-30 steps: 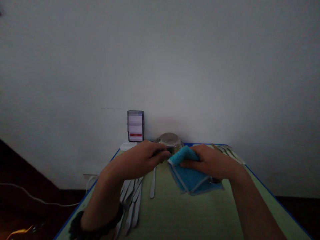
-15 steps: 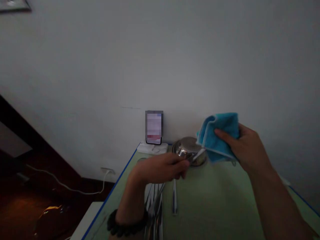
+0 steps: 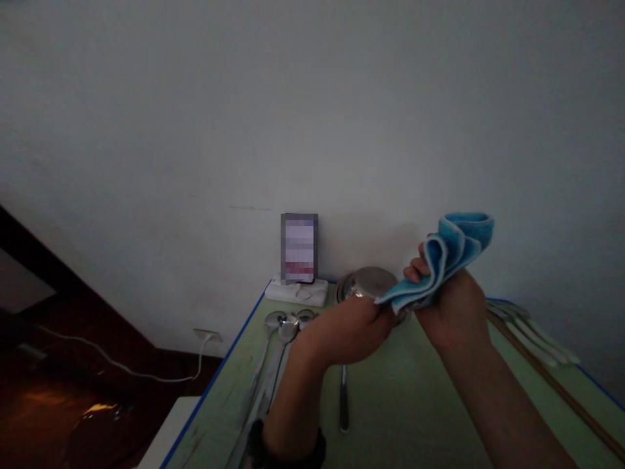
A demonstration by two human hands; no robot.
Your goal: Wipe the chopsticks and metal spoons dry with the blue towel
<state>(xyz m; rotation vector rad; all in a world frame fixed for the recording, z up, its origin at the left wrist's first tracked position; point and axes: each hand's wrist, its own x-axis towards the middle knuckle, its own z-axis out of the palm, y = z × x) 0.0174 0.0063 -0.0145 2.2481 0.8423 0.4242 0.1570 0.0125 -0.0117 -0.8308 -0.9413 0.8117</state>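
Note:
My right hand [image 3: 454,312] is closed around a folded blue cloth [image 3: 466,228] with pale edging, its fingers curled behind the folds. Against the cloth's lower left corner is my left hand [image 3: 359,329], closed on a slim metal utensil; the cloth and fingers hide nearly all of it now, so its kind cannot be told. Both hands are above the green table, in front of an upturned metal bowl [image 3: 374,280]. Metal spoons [image 3: 288,329] lie to the left of my left forearm. Below the hands, a single metal handle [image 3: 344,404] rests on the table.
A phone [image 3: 299,251] stands upright on a white block [image 3: 297,292] by the wall. To the right lie chopsticks [image 3: 556,381] and several pale, slender utensils [image 3: 534,332]. A white cable [image 3: 141,372] runs to a wall socket [image 3: 208,335] beyond the table's blue left edge.
My hands have come together. The cloth has gone from spread flat to folded around the utensil, and my left hand has moved right, uncovering the spoon bowls.

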